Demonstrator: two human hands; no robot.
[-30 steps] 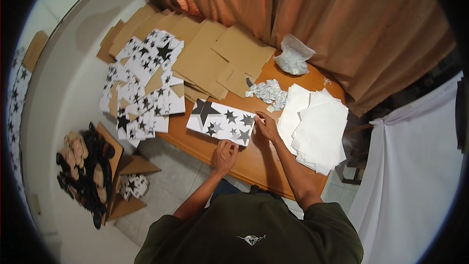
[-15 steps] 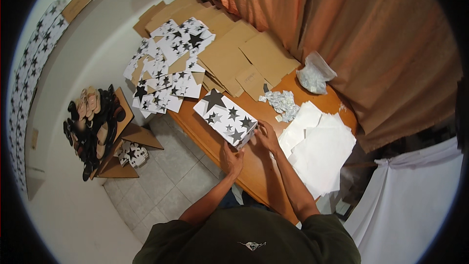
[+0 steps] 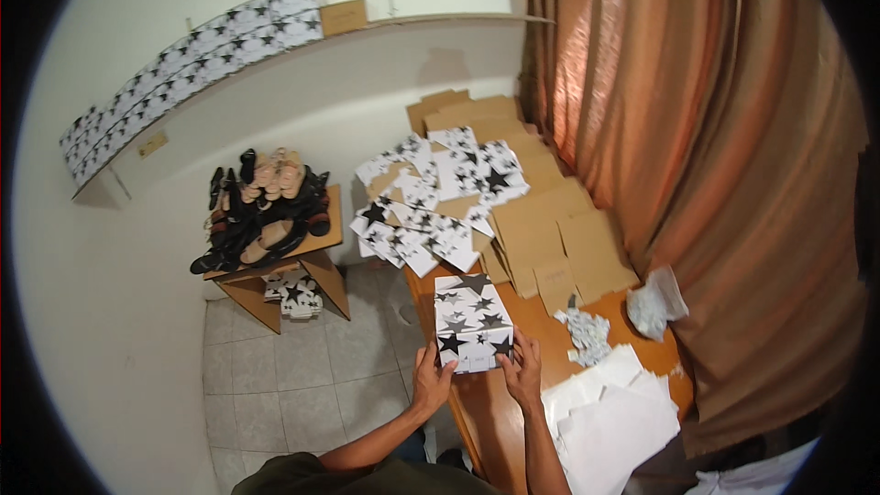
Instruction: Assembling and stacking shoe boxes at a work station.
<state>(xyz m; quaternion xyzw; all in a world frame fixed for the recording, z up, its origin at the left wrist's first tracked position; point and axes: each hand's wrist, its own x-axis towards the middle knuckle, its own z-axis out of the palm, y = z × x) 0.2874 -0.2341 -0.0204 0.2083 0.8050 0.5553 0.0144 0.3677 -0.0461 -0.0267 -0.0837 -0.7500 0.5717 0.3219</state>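
Between my two hands is a closed white shoebox point(image 3: 474, 325) printed with black and grey stars. My left hand point(image 3: 431, 379) grips its near left corner, thumb on the end face. At the near right corner, my right hand point(image 3: 522, 368) holds it the same way, fingers along the side. The box is over the left edge of the wooden table point(image 3: 490, 422); I cannot tell whether its underside touches the top. Beyond it lies a heap of star-printed flat box pieces point(image 3: 431, 211), next to overlapping brown cardboard sheets point(image 3: 532, 229).
White paper sheets point(image 3: 614, 426), crumpled paper bits point(image 3: 587, 335) and a clear plastic bag point(image 3: 655, 307) lie on the right of the table. A small stand point(image 3: 321, 236) at left bears many shoes point(image 3: 266, 211). Star-printed boxes point(image 3: 202, 64) line the wall shelf point(image 3: 431, 22). A brown curtain point(image 3: 715, 174) hangs at right.
My view has swung up and left, showing more of the shelf. The shoebox has turned so its end faces me, and both hands now hold its near corners.
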